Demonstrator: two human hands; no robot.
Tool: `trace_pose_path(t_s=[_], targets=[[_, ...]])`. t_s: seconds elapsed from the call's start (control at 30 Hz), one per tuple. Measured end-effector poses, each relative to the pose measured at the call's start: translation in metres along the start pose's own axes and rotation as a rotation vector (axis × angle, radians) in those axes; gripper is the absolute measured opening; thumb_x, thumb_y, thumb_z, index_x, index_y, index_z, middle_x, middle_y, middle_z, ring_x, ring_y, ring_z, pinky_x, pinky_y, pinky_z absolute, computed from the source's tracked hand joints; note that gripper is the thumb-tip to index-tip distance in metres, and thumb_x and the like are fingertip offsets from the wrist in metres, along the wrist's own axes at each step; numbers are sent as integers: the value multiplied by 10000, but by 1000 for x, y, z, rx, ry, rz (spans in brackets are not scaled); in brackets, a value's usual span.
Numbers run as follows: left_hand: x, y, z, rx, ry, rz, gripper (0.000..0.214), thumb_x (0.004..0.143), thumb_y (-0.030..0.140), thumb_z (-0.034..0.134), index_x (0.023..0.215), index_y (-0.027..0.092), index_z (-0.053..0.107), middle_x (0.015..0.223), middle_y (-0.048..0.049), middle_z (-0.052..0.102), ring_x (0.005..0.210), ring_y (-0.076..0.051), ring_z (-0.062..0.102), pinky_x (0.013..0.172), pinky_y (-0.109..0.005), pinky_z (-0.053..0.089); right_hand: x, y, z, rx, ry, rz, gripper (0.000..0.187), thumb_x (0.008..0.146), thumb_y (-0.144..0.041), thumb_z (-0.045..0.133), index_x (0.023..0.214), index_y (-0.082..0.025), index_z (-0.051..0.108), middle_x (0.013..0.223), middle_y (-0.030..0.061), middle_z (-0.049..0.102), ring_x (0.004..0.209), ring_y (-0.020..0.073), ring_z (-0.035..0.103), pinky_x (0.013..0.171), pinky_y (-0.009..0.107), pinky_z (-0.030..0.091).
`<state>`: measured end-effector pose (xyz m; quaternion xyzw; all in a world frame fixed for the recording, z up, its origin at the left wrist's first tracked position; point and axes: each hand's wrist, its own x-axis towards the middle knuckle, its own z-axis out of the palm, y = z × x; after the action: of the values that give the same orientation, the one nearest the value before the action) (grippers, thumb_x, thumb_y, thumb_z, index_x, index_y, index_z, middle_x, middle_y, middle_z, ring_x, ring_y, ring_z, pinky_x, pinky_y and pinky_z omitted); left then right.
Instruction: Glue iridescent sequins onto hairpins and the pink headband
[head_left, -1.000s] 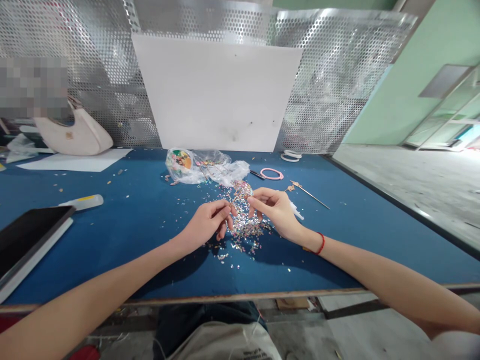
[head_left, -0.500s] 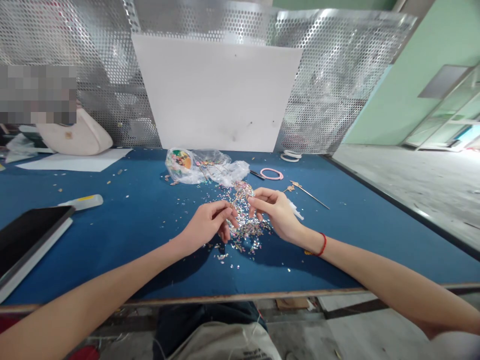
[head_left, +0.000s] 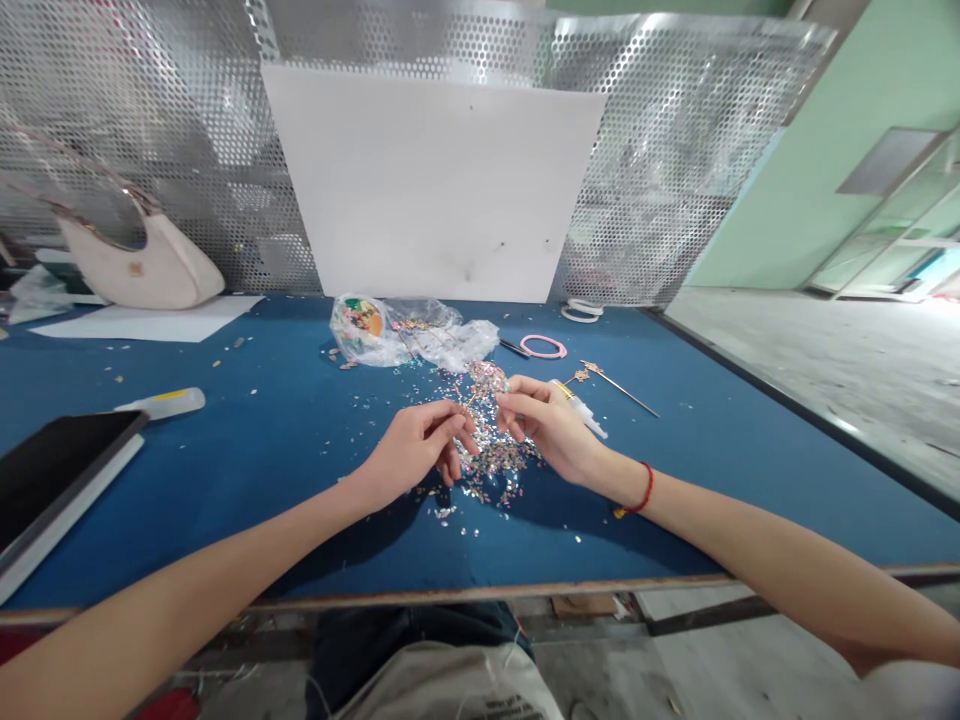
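My left hand [head_left: 424, 440] is closed, thumb and fingertips pinched on the thin gold stem of what looks like a hairpin. The hairpin's head [head_left: 489, 377] is covered in small shiny pieces and tilts up between my hands. My right hand [head_left: 555, 425] is closed in a pinch at the right edge of that head. Whatever is between its fingertips is too small to make out. Below both hands lies a loose spread of glittering sequins [head_left: 495, 458]. A white glue bottle [head_left: 587, 416] is partly hidden behind my right hand.
Two gold hairpins [head_left: 622, 392] lie on the blue table [head_left: 247, 420]. Further back are pink-handled scissors [head_left: 544, 347], clear plastic bags [head_left: 450, 340] and white rings [head_left: 583, 311]. To the left are a tablet [head_left: 67, 480], another bottle [head_left: 169, 404] and a white handbag [head_left: 142, 260].
My right hand has shifted very slightly, and more of the glue bottle shows behind it. My left hand keeps its pinch on the stem.
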<state>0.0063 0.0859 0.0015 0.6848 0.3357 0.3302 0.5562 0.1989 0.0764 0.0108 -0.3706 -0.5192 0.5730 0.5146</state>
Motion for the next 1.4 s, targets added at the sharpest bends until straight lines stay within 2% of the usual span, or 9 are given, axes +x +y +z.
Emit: trace_pose_path(t_s=[0.43,0.67,0.87,1.0,1.23,1.4], targets=[[0,-2,-1,-2,-4,10,243,925,369,492,869,141,554,748,-44,664,448,-77,600,422,-187,533,1,5,-5,0,-87,35,235,762,-297,708,631,-192,543,592,-42,552,497,77,410,507,246,312],[1,-2,-1,-20,22,17,220,926,342,488,875,139,555,743,-36,655,449,-86,597,418,-208,531,0,8,-4,-66,-97,1,115,779,-251,665,704,-194,601,588,-28,584,518,92,482,488,237,346],[1,0,-1,-39,24,13,251,921,381,510,876,137,551,735,-28,654,441,-83,593,421,-208,528,0,10,-4,-204,37,-143,189,773,-370,708,771,-197,631,557,-23,602,510,102,503,479,242,369],[1,0,-1,-71,0,-4,255,920,384,512,874,135,543,727,-32,660,433,-85,596,417,-206,525,0,8,-4,-136,76,-115,197,741,-368,746,756,-192,656,549,-24,585,503,96,479,469,243,335],[0,2,3,-101,-28,14,261,916,398,514,890,138,534,747,-33,657,448,-86,600,423,-209,529,-2,7,1,50,58,16,226,707,-382,782,705,-195,655,580,-44,532,528,74,412,476,228,277],[-2,5,7,-94,-14,32,270,921,399,505,872,135,532,822,-65,683,464,-82,606,432,-209,534,-3,8,3,59,50,-30,205,706,-372,787,707,-201,674,550,-43,550,510,73,417,483,232,282]])
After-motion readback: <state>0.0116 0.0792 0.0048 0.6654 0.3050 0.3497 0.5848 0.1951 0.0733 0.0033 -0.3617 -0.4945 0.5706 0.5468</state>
